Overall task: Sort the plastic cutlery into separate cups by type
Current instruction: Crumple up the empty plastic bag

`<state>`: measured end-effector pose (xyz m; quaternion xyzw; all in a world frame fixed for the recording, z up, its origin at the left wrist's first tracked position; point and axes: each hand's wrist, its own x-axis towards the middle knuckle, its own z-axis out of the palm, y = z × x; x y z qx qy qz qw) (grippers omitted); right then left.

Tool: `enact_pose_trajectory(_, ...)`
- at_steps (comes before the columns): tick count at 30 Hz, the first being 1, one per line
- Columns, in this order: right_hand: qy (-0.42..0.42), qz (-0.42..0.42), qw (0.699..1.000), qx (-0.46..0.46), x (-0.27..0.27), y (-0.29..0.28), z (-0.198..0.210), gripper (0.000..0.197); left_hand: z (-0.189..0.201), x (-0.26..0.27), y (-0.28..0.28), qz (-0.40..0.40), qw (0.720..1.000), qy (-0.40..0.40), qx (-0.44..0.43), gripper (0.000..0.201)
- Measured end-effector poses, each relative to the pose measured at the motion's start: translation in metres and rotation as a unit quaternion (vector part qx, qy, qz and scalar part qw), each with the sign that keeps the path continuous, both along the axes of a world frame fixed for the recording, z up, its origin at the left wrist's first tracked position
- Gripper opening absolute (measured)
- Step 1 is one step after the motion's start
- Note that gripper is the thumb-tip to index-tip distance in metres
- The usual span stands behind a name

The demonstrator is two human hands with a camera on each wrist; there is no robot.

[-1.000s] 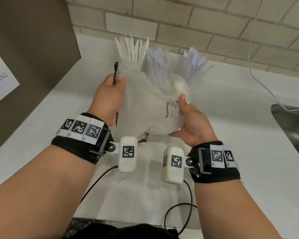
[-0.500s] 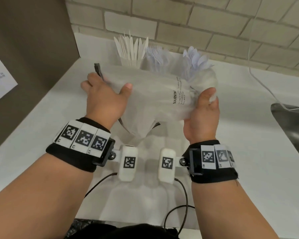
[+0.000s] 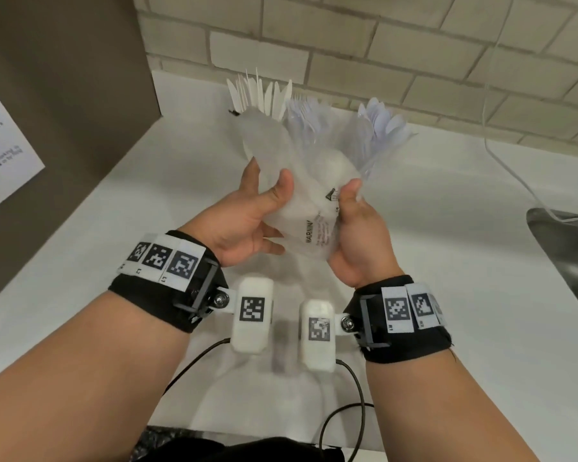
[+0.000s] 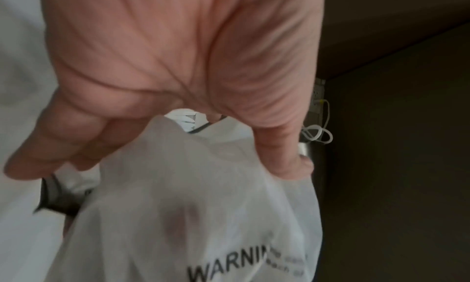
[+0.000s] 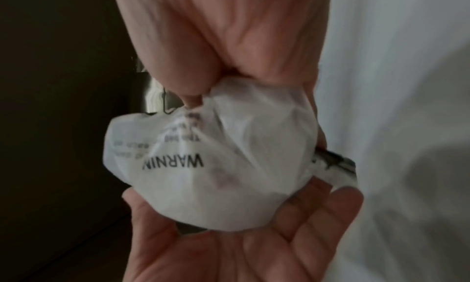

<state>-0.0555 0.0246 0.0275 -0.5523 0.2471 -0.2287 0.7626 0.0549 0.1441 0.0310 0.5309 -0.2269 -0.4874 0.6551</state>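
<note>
The left hand [image 3: 247, 221] grasps the crumpled plastic bag [image 3: 311, 208] with thumb and fingers; at its 3 o'clock the right hand [image 3: 357, 235] pinches the bag's printed side. Thin, limp and likely slippery, it is best gathered in bunches. Sorted cutlery [image 3: 314, 108] stands at 12 o'clock on the tabletop [image 3: 447, 248].

The left hand [image 4: 178, 65] pinches a translucent plastic bag [image 4: 190, 216] — thumb on its top edge; "WARNIN" printed below.
</note>
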Motion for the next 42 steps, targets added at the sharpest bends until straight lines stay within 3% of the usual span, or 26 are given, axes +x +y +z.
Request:
enact_pose_trajectory(2, 0.008, 0.049, 0.999, 0.013, -0.001, 0.002, -0.001, 0.051, -0.003, -0.004, 0.001, -0.022, 1.0, 0.001, -0.009, 0.111)
enact_pose_trajectory(4, 0.054, 0.06, 0.997, 0.003, 0.001, 0.002, 0.001, 0.039, -0.004, -0.013, 0.002, -0.036, 0.999, -0.02, -0.014, 0.087)
enact_pose_trajectory(6, 0.119, 0.048, 0.991, -0.024, 0.001, 0.002, -0.002, 0.046, -0.002, -0.021, 0.001, -0.008, 0.999, -0.042, 0.0, 0.063)
enact_pose_trajectory(8, 0.151, -0.019, 0.986, -0.074, 0.002, 0.003, -0.004, 0.051, -0.003, -0.021, -0.001, 0.067, 0.997, -0.031, 0.01, 0.046)
enact_pose_trajectory(10, 0.134, -0.119, 0.971, -0.158, 0.0, 0.002, 0.0, 0.032, -0.007, -0.011, -0.003, 0.188, 0.981, -0.033, 0.031, 0.031)
enact_pose_trajectory(12, 0.122, -0.105, 0.961, -0.224, -0.005, 0.0, 0.005, 0.025, -0.008, -0.001, -0.002, 0.301, 0.952, -0.033, 0.044, 0.024)
enact_pose_trajectory(14, 0.145, 0.041, 0.964, -0.22, -0.007, 0.004, 0.008, 0.038, -0.003, 0.002, -0.002, 0.348, 0.937, -0.024, 0.034, 0.027)
enact_pose_trajectory(16, 0.154, 0.152, 0.963, -0.162, -0.005, 0.014, 0.005, 0.047, 0.0, -0.002, -0.003, 0.332, 0.941, -0.032, 0.048, 0.04)
enact_pose_trajectory(19, 0.091, 0.098, 0.986, -0.102, 0.002, 0.021, 0.0, 0.032, 0.002, -0.012, -0.005, 0.256, 0.964, -0.033, 0.064, 0.051)
enact_pose_trajectory(21, 0.05, 0.051, 0.996, -0.057, 0.003, 0.02, 0.001, 0.018, 0.003, -0.014, -0.004, 0.208, 0.978, 0.025, 0.007, 0.05)
enact_pose_trajectory(25, -0.027, 0.054, 0.998, 0.02, -0.001, 0.011, 0.002, 0.02, 0.001, -0.012, -0.001, 0.157, 0.979, 0.111, -0.066, 0.048)
enact_pose_trajectory(27, -0.079, 0.082, 0.992, 0.047, -0.003, 0.009, 0.004, 0.022, -0.002, -0.012, -0.001, 0.125, 0.988, 0.087, -0.04, 0.049)
enact_pose_trajectory(29, -0.105, 0.115, 0.986, 0.057, -0.006, 0.01, 0.004, 0.023, -0.002, -0.014, 0.003, 0.07, 0.995, 0.056, 0.039, 0.052)
enact_pose_trajectory(31, -0.078, 0.115, 0.989, 0.049, -0.008, 0.009, 0.001, 0.023, 0.002, -0.014, 0.007, 0.036, 0.993, 0.059, 0.091, 0.052)
enact_pose_trajectory(33, 0.015, 0.061, 0.995, -0.077, -0.008, 0.006, -0.001, 0.019, 0.002, -0.011, 0.008, 0.116, 0.987, 0.056, 0.096, 0.045)
enact_pose_trajectory(35, 0.14, 0.021, 0.966, -0.217, -0.01, 0.003, 0.001, 0.026, -0.003, -0.006, 0.008, 0.264, 0.96, 0.02, 0.09, 0.034)
enact_pose_trajectory(37, 0.171, 0.067, 0.965, -0.19, -0.013, 0.005, 0.007, 0.042, -0.007, -0.004, 0.007, 0.334, 0.938, -0.046, 0.076, 0.028)
enact_pose_trajectory(39, 0.112, 0.126, 0.983, -0.068, -0.014, 0.01, 0.013, 0.045, -0.006, -0.008, 0.006, 0.29, 0.95, -0.095, 0.066, 0.031)
enact_pose_trajectory(42, 0.061, 0.086, 0.994, -0.017, -0.013, 0.01, 0.011, 0.033, -0.005, -0.013, 0.006, 0.172, 0.982, -0.065, 0.035, 0.053)
